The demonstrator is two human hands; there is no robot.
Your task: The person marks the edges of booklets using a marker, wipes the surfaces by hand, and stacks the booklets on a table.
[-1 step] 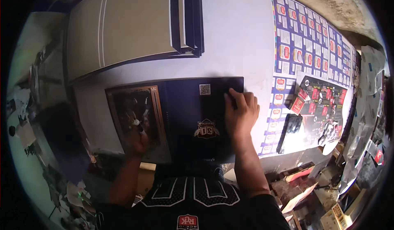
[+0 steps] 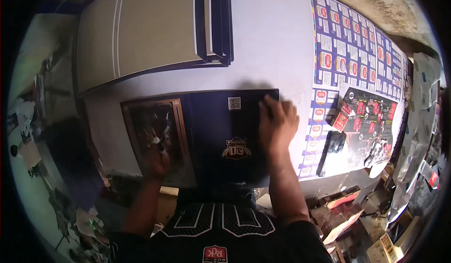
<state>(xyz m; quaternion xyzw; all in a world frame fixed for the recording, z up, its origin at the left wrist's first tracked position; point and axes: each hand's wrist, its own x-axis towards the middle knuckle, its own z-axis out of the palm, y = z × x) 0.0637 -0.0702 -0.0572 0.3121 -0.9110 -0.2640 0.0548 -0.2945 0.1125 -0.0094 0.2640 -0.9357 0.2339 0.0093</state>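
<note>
A dark blue cover (image 2: 206,122) lies spread out in front of me, with a gold emblem and a small square code on its right part. On its left part is a dark picture with a brown frame-like border (image 2: 176,122). My left hand (image 2: 159,163) rests on the lower part of that picture; shadow hides its fingers. Over the cover's upper right edge, my right hand (image 2: 280,124) has its fingers bent and curled in, tips down by the corner. Whatever may be between those fingers is hidden.
Behind the cover, a stack of large beige-and-navy boards (image 2: 150,28) lies on the white table (image 2: 270,37). To the right are printed purple label sheets (image 2: 350,51), a black printed sheet (image 2: 371,117), a red packet (image 2: 340,121) and a black glossy object (image 2: 332,150). Clutter covers the floor.
My right hand has shifted very slightly toward the far right corner, its fingers more bent over. The left hand stays in place.
</note>
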